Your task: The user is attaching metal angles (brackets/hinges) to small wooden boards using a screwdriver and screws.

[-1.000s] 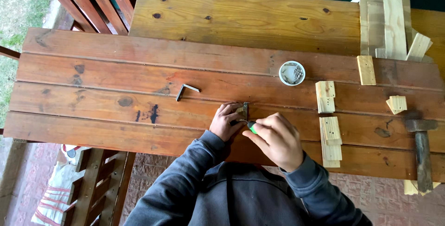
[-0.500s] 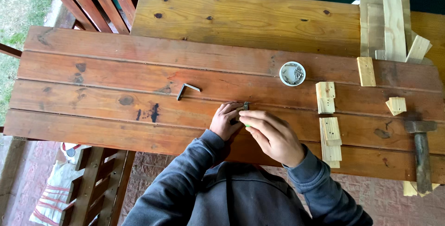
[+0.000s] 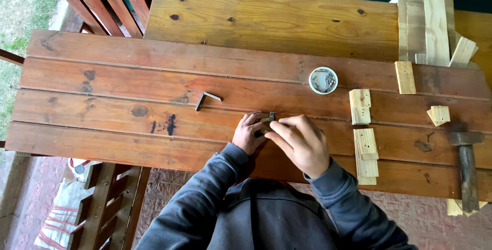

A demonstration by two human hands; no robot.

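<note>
Both hands meet over a small dark metal piece (image 3: 271, 116) on the red-brown plank table (image 3: 128, 81). My left hand (image 3: 249, 134) curls around its near side and pins it to the wood. My right hand (image 3: 300, 142) comes in from the right, fingertips pinched at the top of the piece. What the right fingers pinch is too small to tell. Most of the metal piece is hidden under the fingers.
A metal L-bracket (image 3: 206, 98) lies left of the hands. A small white dish of screws (image 3: 323, 80) sits behind them. Short pale wood blocks (image 3: 364, 142) lie to the right, a hammer (image 3: 467, 163) at the far right, longer offcuts (image 3: 433, 19) at the back right.
My right hand has slid left and forward so its fingertips sit on the metal piece; the green thing seen in it a second ago is no longer visible. The left hand has stayed put.
</note>
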